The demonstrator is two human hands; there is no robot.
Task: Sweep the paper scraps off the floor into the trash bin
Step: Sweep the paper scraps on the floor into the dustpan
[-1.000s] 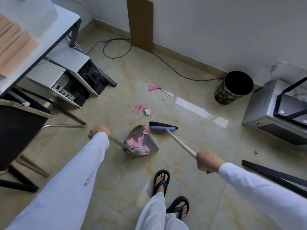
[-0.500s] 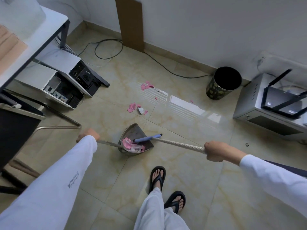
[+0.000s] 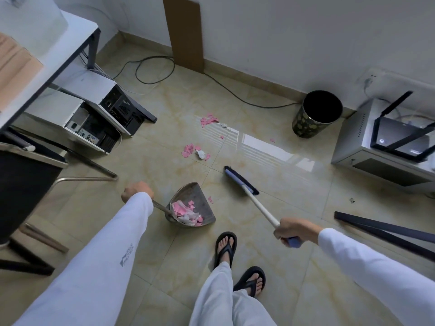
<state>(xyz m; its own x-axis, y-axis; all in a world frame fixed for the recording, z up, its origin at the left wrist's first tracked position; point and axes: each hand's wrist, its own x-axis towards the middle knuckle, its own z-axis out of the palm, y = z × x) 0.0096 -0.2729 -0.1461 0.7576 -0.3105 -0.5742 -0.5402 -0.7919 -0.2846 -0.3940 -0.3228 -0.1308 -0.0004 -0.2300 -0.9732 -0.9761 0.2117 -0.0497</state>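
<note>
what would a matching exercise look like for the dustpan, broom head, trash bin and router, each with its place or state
Things:
1. dustpan
2. broom head
3. trash bin
4. router

Places or states:
A. standing by the far wall
B. on top of the grey cabinet
C. holding pink scraps
D. at the end of the broom handle gripped by the right hand

Pairs: 1-C, 2-D, 3-A, 4-B
</note>
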